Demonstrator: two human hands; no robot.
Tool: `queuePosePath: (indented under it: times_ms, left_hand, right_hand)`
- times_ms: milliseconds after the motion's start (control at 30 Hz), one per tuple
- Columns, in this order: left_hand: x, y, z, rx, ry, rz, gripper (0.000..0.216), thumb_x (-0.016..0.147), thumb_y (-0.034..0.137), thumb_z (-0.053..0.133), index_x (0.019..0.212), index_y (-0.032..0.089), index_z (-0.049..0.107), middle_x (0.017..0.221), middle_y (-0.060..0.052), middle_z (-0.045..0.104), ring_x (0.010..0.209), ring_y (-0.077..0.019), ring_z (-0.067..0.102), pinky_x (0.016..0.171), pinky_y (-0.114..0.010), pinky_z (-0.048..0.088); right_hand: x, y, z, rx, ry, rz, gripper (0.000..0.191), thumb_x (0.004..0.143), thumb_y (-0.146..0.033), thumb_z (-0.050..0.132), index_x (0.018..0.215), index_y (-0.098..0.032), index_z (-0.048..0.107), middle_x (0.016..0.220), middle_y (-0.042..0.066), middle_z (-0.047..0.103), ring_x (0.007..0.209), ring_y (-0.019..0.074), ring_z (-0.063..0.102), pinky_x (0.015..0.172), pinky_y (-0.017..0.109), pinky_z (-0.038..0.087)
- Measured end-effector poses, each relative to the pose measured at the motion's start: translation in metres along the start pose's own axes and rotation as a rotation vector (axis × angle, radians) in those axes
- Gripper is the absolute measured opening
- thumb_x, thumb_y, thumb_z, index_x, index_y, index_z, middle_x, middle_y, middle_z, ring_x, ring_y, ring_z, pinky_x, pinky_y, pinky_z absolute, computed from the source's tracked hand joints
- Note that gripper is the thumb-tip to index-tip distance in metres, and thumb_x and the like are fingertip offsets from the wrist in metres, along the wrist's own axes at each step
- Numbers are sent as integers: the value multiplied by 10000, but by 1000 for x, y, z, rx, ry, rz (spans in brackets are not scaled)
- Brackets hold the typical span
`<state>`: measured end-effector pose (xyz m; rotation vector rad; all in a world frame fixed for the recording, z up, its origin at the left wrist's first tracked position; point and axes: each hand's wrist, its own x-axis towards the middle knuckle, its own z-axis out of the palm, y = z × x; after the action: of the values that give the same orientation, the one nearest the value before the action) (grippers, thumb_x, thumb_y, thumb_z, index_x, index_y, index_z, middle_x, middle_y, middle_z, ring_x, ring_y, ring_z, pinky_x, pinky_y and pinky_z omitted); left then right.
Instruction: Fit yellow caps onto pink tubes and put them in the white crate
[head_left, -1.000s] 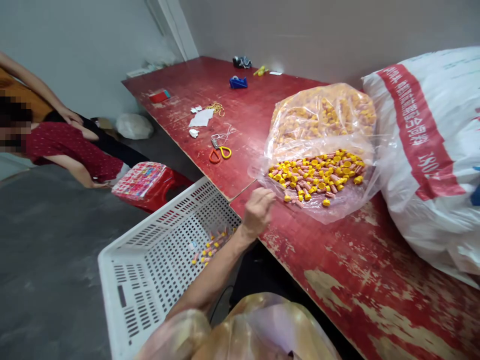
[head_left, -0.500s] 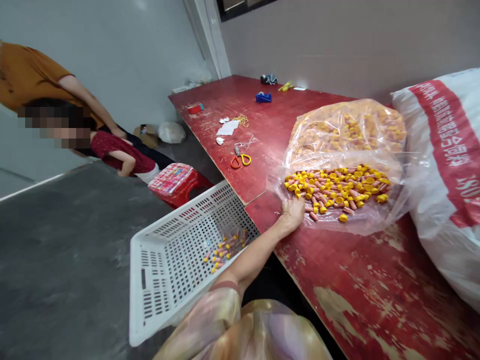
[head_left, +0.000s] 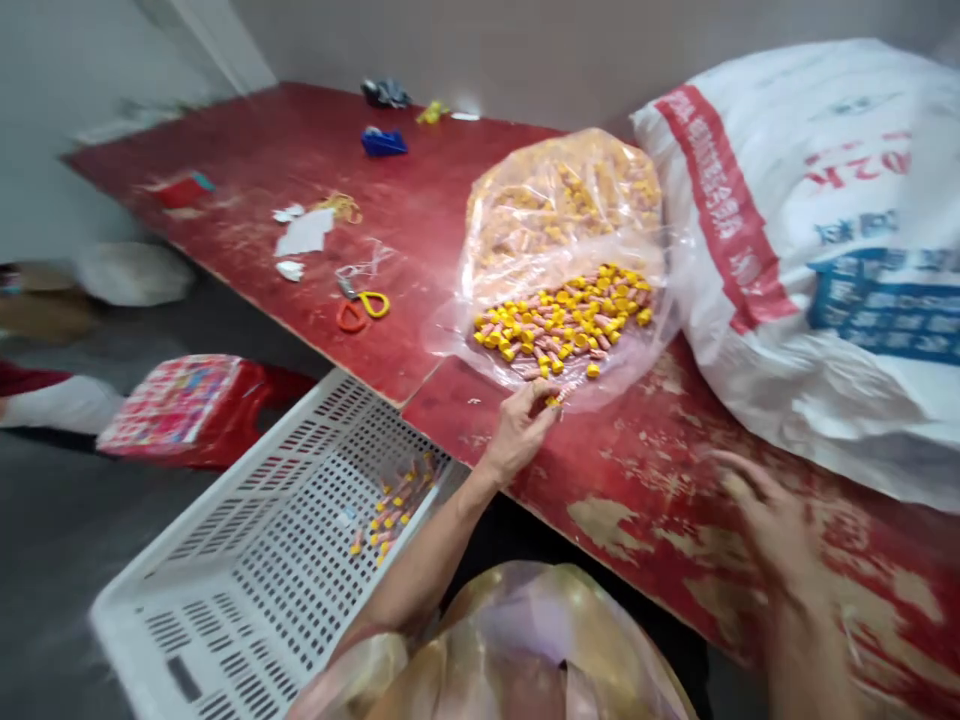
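Note:
My left hand [head_left: 521, 425] is closed at the near edge of a clear plastic bag [head_left: 626, 375], pinching a small pink tube with a yellow cap [head_left: 564, 393]. Inside the open bag lies a heap of similar yellow-capped pink tubes [head_left: 570, 310], with more behind the folded plastic. My right hand [head_left: 776, 525], blurred by motion, hovers over the worn red table [head_left: 637, 470] to the right of the bag. Its fingers look apart, and nothing shows in them.
A white crate [head_left: 217, 520] with several tubes stands below the table edge at left, beside a red stool [head_left: 176, 405]. Scissors [head_left: 362, 308], paper scraps [head_left: 306, 232] and a blue tape dispenser [head_left: 384, 142] lie farther back. A large white sack [head_left: 817, 240] fills the right.
The view has swung right, showing more of the sack. My left hand now pinches a tube at the bag's edge. My right hand has come into view.

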<state>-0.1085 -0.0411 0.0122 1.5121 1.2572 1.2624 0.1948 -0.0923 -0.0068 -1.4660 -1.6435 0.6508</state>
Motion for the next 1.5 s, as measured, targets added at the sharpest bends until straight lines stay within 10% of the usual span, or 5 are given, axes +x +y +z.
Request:
queuePosePath:
  times_ms: [233, 433, 800, 1100, 1500]
  left_hand:
    - [-21, 11, 38, -421, -196, -293, 212, 761, 293, 654, 911, 145, 668, 786, -18, 617, 682, -97, 553, 695, -240, 453]
    - [-6, -6, 39, -713, 34, -472, 346, 657, 402, 721, 866, 149, 610, 716, 17, 574, 595, -91, 557, 562, -226, 461]
    - [63, -23, -5, -544, 437, -217, 320, 594, 211, 714, 859, 167, 541, 771, 45, 565, 597, -65, 563, 608, -220, 494]
    - [17, -2, -3, -716, 118, -292, 332, 632, 268, 775, 888, 156, 597, 855, 3, 633, 672, -92, 621, 698, -251, 508]
    - [-16, -5, 22, -630, 58, -339, 323, 680, 317, 753, 870, 149, 553, 735, 14, 625, 627, -115, 630, 664, -267, 514]
  right_hand:
    - [6, -29, 50, 287, -213, 188, 358, 796, -445, 644, 1065, -209, 661, 1095, 58, 631, 994, 199, 594, 859, 320, 491]
    - [8, -17, 80, 530, -177, 335, 399, 824, -477, 622, 1076, -170, 586, 913, 51, 628, 690, 129, 569, 651, 258, 489]
    - [33, -39, 116, 867, -17, 434, 446, 715, -429, 744, 1040, -195, 547, 871, 13, 573, 638, 89, 524, 563, 199, 444]
    - [52, -56, 122, 1090, -45, 513, 428, 581, -389, 825, 920, -186, 659, 892, 31, 635, 752, 99, 557, 640, 179, 457]
    - [37, -57, 105, 972, 43, 320, 429, 632, -251, 812, 949, -209, 526, 933, 8, 648, 821, 143, 642, 745, 262, 544]
